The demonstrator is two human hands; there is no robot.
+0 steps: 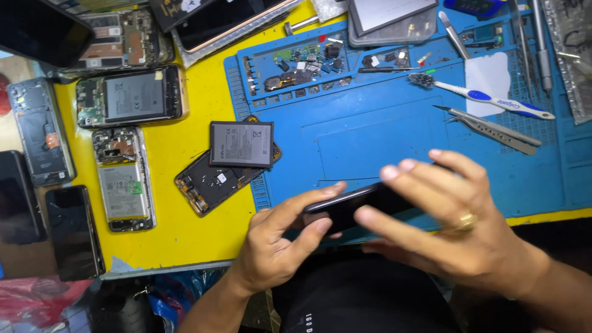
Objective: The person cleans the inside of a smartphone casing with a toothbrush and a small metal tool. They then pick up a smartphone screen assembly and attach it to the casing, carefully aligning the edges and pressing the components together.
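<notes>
Blue mat (394,142) beneath: my left hand (277,246) and right hand (444,222) fingers pinch a dark phone (354,206); I judge inspection underway, steady grip needed next.

Black phone (364,203) at six o'clock, blue mat (382,135) centre, yellow table (179,203) at nine o'clock, white-and-blue toothbrush (487,97) at two o'clock, gold ring (467,221)

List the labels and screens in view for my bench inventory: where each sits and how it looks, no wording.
Loose battery: grey labelled rectangle, lying on an opened phone at the mat's left edge.
Two opened phones: on the yellow table, pale battery labels.
Dark-screened phones: lower left, black.
Black phone: held between left hand and right hand.
</notes>
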